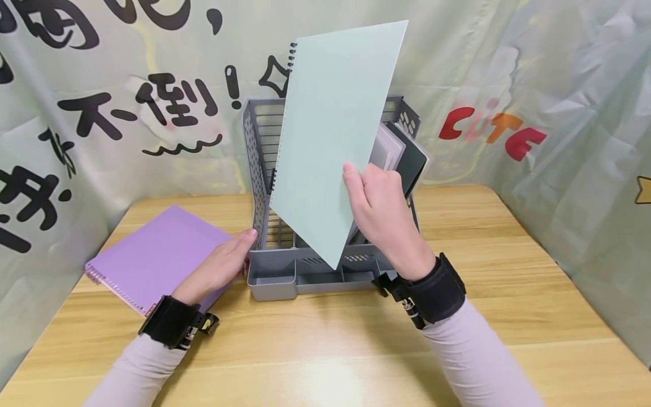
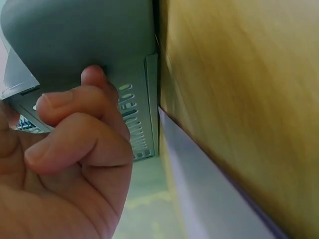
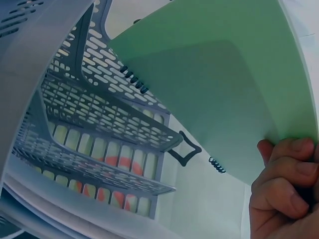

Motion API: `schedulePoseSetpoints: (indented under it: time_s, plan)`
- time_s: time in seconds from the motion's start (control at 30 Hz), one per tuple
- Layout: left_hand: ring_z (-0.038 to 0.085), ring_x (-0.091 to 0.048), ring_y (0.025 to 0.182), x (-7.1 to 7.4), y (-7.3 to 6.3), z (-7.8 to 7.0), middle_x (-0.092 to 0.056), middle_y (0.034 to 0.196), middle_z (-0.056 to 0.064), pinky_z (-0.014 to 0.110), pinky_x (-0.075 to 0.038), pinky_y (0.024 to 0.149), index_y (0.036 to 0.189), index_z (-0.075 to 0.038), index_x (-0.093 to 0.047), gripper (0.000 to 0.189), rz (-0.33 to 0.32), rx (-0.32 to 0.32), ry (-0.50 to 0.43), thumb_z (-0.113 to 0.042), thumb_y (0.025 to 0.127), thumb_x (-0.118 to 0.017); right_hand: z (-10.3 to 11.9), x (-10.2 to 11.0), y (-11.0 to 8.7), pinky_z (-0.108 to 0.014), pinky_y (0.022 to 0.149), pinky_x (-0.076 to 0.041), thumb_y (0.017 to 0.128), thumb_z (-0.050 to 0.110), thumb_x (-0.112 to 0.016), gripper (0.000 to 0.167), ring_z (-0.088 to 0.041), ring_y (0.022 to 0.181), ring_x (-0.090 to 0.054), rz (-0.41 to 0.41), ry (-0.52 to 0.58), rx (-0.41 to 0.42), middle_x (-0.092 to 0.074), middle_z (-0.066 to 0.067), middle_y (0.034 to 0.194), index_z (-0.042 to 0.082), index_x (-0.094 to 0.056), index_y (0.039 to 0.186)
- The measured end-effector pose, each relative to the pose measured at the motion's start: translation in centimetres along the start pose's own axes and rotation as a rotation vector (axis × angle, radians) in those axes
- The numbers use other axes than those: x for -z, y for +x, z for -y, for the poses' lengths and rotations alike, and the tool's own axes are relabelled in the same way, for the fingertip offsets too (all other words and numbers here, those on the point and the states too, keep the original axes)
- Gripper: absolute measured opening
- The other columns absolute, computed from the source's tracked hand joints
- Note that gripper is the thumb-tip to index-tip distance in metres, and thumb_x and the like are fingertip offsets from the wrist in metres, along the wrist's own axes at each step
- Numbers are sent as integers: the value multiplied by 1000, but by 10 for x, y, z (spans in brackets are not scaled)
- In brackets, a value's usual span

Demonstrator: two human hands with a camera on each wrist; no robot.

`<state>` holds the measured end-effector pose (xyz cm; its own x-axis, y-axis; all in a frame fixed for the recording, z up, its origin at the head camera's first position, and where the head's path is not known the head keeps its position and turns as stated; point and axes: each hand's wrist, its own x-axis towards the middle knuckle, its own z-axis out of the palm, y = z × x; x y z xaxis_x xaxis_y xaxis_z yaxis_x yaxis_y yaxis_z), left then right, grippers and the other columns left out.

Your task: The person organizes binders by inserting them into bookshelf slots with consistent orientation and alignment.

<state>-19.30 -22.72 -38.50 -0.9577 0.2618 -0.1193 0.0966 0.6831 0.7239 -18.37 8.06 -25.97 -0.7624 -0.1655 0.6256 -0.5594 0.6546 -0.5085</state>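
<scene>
My right hand (image 1: pixel 382 204) grips a pale green spiral notebook (image 1: pixel 338 107) by its right edge, thumb on the cover. The notebook is raised and tilted over a grey desk organizer (image 1: pixel 272 288), its black coil on the left. In the right wrist view the green cover (image 3: pixel 214 74) hangs beside the perforated dividers (image 3: pixel 109 119). At the organizer's left front corner, my left hand (image 1: pixel 226 263) holds the side wall with thumb and bent fingers. The left wrist view shows the bent fingers (image 2: pixel 84 129) against the grey side.
A purple spiral notebook (image 1: pixel 163 254) lies flat on the wooden table (image 1: pixel 325 350), left of the organizer and partly under my left forearm. A dark notebook (image 1: pixel 411 161) and pale notebooks (image 1: pixel 389 148) stand in the organizer's right side. A printed cloth (image 1: pixel 508 73) hangs behind.
</scene>
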Motion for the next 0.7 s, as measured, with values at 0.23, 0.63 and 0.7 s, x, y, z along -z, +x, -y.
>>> schedulePoseSetpoints:
  time_s: [0.23, 0.63, 0.7]
  plan:
    - [47, -64, 127, -4, 2, -6, -39, 167, 31, 62, -32, 127, 171, 1, -13, 80, 22, 41, -10, -56, 116, -24, -5, 5, -2, -32, 53, -20, 114, 22, -45, 60, -20, 53, -19, -16, -30, 16, -18, 3, 61, 17, -24, 57]
    - [48, -16, 163, -8, 0, -9, -15, 176, 27, 62, -16, 131, 168, 7, -13, 66, -13, -72, 78, -36, 118, -19, -10, 14, -6, -31, 51, -18, 112, 18, -46, 60, -16, 53, -19, -61, -70, 65, -18, 4, 58, 17, -26, 56]
    - [48, -17, 163, -8, -1, -9, -16, 176, 27, 62, -16, 131, 168, 7, -13, 65, -15, -81, 78, -36, 119, -19, -11, 14, -6, -31, 50, -18, 112, 18, -47, 60, -16, 52, -19, -65, -77, 67, -18, 4, 57, 16, -26, 56]
